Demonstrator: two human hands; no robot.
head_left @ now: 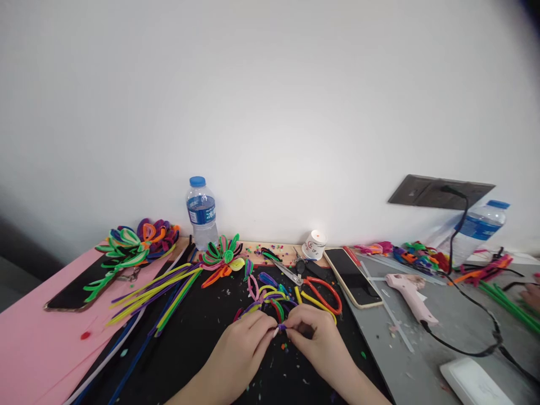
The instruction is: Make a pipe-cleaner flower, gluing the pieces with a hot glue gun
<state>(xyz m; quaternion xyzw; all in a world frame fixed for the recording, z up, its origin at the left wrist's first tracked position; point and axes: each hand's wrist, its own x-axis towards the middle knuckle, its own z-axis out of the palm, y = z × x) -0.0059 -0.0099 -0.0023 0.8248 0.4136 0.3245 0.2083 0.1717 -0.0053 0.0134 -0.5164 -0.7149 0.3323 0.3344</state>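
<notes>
My left hand [242, 351] and my right hand [323, 343] meet over a black mat [177, 365], fingertips pinched on a small purple pipe cleaner piece [281, 327]. Both hands are closed; the fingers cover most of the piece. Just beyond them lies a cluster of bent pipe cleaner loops [270, 295] in yellow, pink, purple and green. Behind my right hand rest scissors [323, 293] with orange-red handles, their blades pointing away to the left. A pipe cleaner flower [225, 256] and a bundle of straight yellow and purple pipe cleaners [156, 292] lie to the left.
A water bottle [202, 216] and a paper cup [314, 245] stand by the wall. Phones [352, 275] lie on both sides. To the right are a pink glue gun [411, 298] with a black cord, a white box [475, 382] and another person's hand [532, 295].
</notes>
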